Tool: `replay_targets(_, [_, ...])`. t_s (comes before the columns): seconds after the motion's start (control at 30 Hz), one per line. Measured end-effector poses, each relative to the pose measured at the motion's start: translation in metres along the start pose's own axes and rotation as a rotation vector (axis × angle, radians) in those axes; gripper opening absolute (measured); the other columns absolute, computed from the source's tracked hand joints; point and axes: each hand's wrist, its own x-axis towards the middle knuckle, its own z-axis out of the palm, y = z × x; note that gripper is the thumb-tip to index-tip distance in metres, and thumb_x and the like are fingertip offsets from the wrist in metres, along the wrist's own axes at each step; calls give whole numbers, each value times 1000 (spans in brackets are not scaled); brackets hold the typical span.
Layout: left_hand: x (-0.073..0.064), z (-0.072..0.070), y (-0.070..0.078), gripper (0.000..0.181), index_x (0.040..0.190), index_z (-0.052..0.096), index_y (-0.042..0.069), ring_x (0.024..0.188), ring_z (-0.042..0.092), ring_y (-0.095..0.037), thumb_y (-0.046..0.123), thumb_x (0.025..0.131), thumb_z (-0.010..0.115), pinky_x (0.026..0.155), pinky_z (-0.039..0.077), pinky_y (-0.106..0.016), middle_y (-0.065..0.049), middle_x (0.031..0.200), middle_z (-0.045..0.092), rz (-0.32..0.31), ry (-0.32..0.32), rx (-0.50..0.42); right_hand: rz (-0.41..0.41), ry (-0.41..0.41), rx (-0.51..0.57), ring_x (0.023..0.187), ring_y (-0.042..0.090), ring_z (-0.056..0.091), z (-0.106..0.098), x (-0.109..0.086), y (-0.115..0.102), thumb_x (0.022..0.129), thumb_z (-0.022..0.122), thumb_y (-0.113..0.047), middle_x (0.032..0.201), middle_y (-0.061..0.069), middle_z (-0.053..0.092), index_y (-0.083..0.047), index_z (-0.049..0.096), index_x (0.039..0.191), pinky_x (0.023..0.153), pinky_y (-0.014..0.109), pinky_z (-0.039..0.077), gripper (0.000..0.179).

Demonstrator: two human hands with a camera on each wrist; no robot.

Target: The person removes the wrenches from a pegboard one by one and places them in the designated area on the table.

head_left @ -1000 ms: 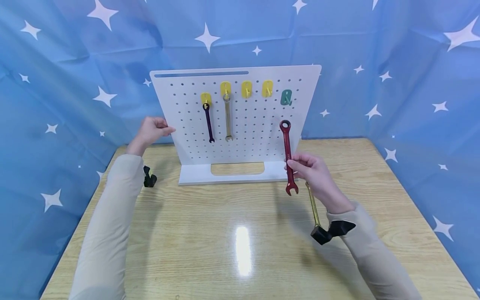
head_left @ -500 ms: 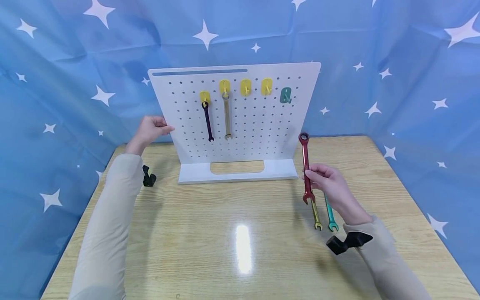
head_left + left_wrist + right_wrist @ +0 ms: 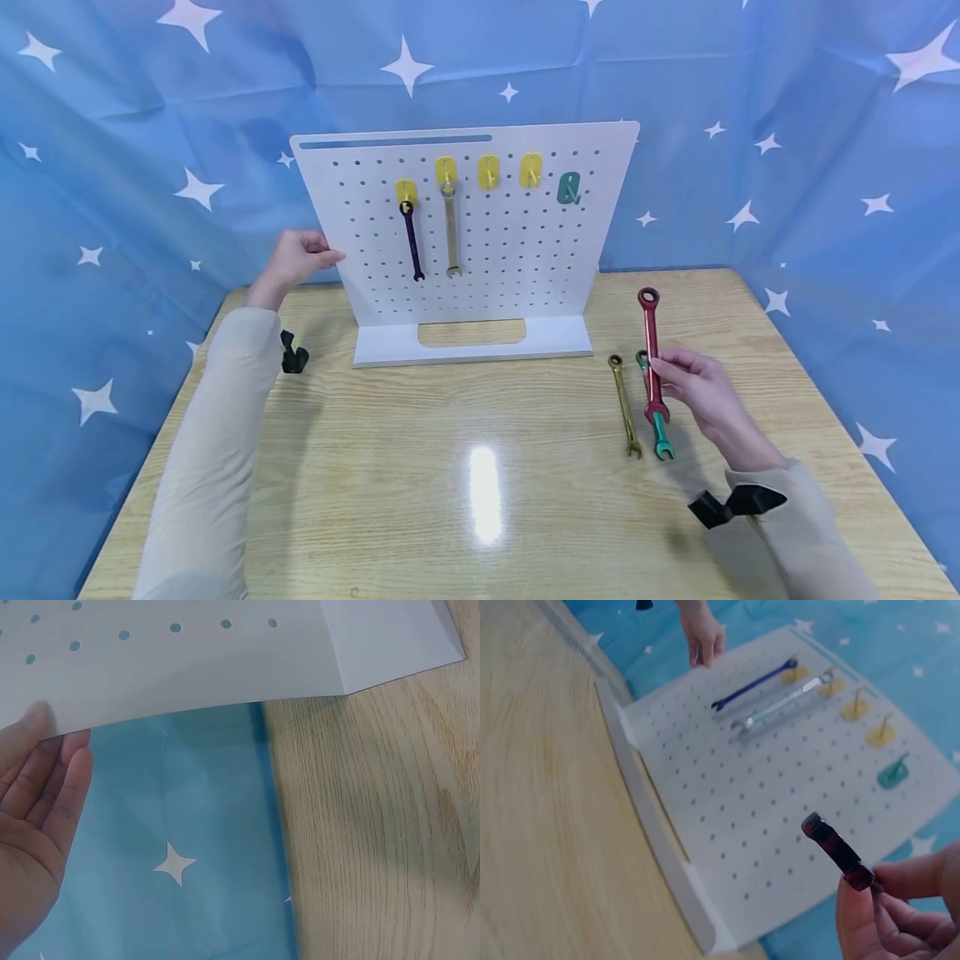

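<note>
My left hand [image 3: 296,257] pinches the left edge of the white pegboard [image 3: 517,250]; in the left wrist view the thumb lies on its front face and the fingers behind. My right hand [image 3: 697,392] holds a red wrench [image 3: 651,333] upright by its shaft, right of the board. Partly hidden behind that wrench is a green wrench [image 3: 662,437] on the table. A gold wrench [image 3: 625,404] lies just left of it. On the board hang a dark purple wrench [image 3: 412,242] and a silver wrench [image 3: 452,233], each from a yellow hook.
Two bare yellow hooks [image 3: 488,172] and a green hook [image 3: 568,188] sit on the board's upper right. The board's white foot [image 3: 472,354] stands on the wooden table [image 3: 420,467]. A blue star-patterned cloth [image 3: 750,125] surrounds the table.
My right hand has moved right and toward me with the red wrench, away from the pegboard. The gold and green wrenches on the table have come into sight. My left hand stays on the edge.
</note>
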Motion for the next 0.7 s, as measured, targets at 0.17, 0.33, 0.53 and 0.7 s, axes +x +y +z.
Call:
replay_targets(0.17, [-1,0,1,26,91,66,-7,65,56,-8,18,89,66,68,45,-27,-4,73,68,-3,2,-4,42,28,-36,72,5,61,-16,-5,9,94,58,-9,80,-6,65,-15,68,89,64,20,51,13])
replay_targets(0.33, [-2,0,1,26,91,65,-8,65,55,-10,19,89,66,71,43,-33,6,65,63,-16,4,-16,98,43,-84,74,5,61,-29,-8,16,94,58,-12,80,-8,65,-18,67,88,64,20,51,13])
replay_targets(0.53, [-2,0,2,26,91,65,-7,66,55,-10,19,89,66,71,43,-33,-2,71,66,-17,8,-5,148,59,-150,70,3,58,-43,-11,25,95,57,-12,77,-10,63,-19,67,85,63,20,49,15])
replay_targets(0.7, [-1,0,2,26,91,65,-7,65,55,-9,18,90,66,73,45,-35,-10,76,68,-10,10,-3,196,56,-164,64,3,56,-53,-12,36,95,57,-12,74,-10,62,-20,67,84,59,20,48,17])
